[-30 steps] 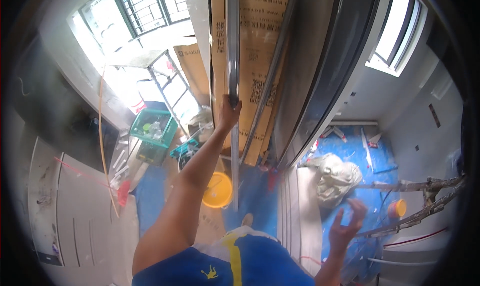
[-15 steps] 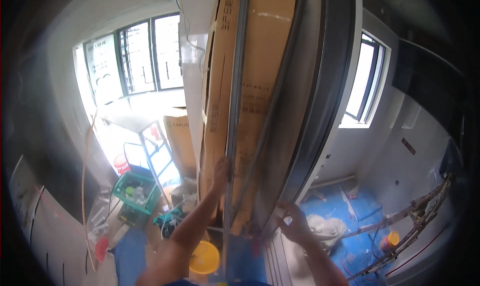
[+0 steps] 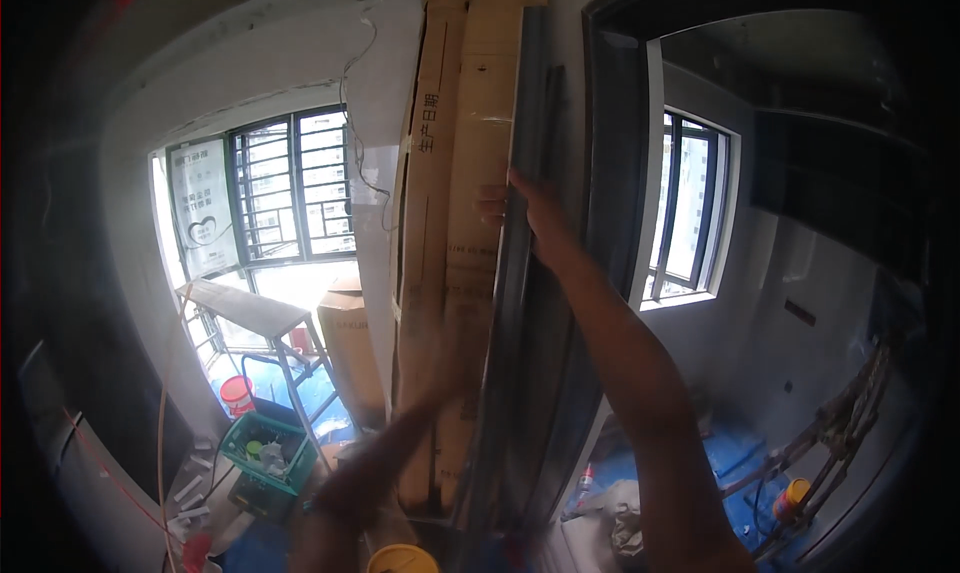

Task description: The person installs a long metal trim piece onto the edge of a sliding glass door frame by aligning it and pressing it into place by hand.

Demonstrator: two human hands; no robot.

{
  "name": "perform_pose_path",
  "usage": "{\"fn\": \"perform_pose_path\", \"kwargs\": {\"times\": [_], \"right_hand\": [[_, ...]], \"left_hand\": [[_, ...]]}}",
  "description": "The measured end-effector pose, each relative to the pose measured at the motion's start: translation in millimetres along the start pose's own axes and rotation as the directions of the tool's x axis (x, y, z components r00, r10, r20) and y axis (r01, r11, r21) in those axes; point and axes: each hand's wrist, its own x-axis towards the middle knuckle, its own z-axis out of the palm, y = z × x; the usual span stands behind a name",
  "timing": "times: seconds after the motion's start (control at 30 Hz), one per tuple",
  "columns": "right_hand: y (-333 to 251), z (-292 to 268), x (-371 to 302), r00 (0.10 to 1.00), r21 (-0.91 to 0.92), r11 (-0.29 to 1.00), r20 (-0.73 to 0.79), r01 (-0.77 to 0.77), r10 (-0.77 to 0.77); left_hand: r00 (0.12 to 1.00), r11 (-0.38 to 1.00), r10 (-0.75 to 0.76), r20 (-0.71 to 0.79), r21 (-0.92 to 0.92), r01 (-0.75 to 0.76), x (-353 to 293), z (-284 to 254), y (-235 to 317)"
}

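My right hand (image 3: 535, 216) wraps the long grey metal profile (image 3: 527, 93), near-upright along the right side of the tall carton (image 3: 485, 88). Left hand (image 3: 457, 361) blurred, can't tell its grip. Profile's probably stiff, slick; I'd grip mid-length, hands apart.

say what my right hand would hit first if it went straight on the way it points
Probably the tall brown cardboard box, behind the long grey metal strip the right hand holds; depth is unclear.
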Motion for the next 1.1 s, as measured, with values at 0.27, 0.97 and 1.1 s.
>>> {"fn": "perform_pose_path", "kwargs": {"times": [0.27,0.97,1.1], "right_hand": [[-35.3,23.6,-37.8,0.995,-0.012,0.999,0.084,0.048,-0.047],[-32.4,42.7,-41.7,0.988,-0.059,0.989,0.078,0.137,-0.132],[-17.8,30.4,-26.4,0.976,-0.088,0.973,0.075,0.212,-0.206]], "left_hand": [[0.971,0.961,0.171,-0.167,-0.189,-0.201,316.0,-78.7,288.5],[0.398,0.616,0.787,-0.472,0.641,-0.457,377.7,-35.8,324.8],[0.517,0.67,0.742,-0.427,0.442,-0.596,351.3,-20.3,316.9]]}}
